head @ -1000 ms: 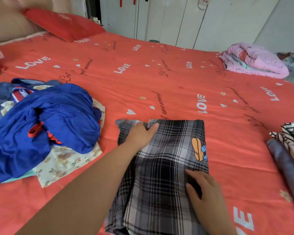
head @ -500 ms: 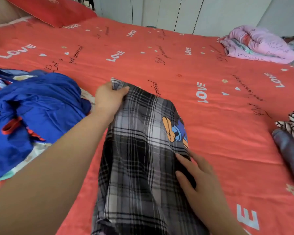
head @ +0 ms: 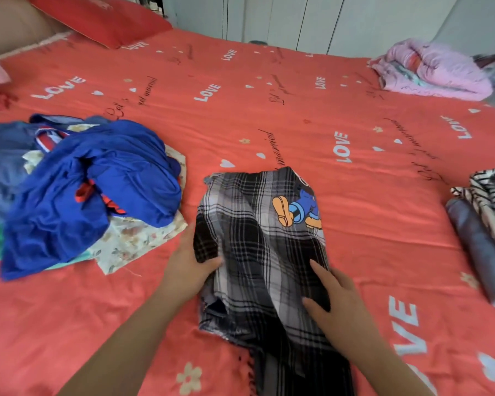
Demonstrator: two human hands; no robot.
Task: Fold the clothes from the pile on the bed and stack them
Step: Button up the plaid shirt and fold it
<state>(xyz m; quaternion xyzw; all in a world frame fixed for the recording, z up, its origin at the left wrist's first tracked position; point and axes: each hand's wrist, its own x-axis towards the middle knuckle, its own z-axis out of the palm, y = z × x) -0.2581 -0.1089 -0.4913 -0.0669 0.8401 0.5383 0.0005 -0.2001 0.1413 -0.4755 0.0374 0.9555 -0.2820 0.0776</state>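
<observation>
The plaid garment (head: pixel 257 252) lies near-centre on the bed (head: pixel 269 110), right of the pile (head: pixel 83 190). The left hand (head: pixel 189 264) grips its left fold, seemingly from beneath; the right hand (head: pixel 337 301) presses flat, uncurled. Best to square the edges and smooth the crease.

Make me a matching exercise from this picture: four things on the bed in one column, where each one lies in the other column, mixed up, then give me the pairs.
Things:
1. plaid garment
2. blue garment
3. pink blanket
4. striped garment

Places:
a. far right corner of the bed
b. left side of the bed
c. right edge of the view
d. middle, nearest the person

Pairs: 1-d, 2-b, 3-a, 4-c.
</observation>
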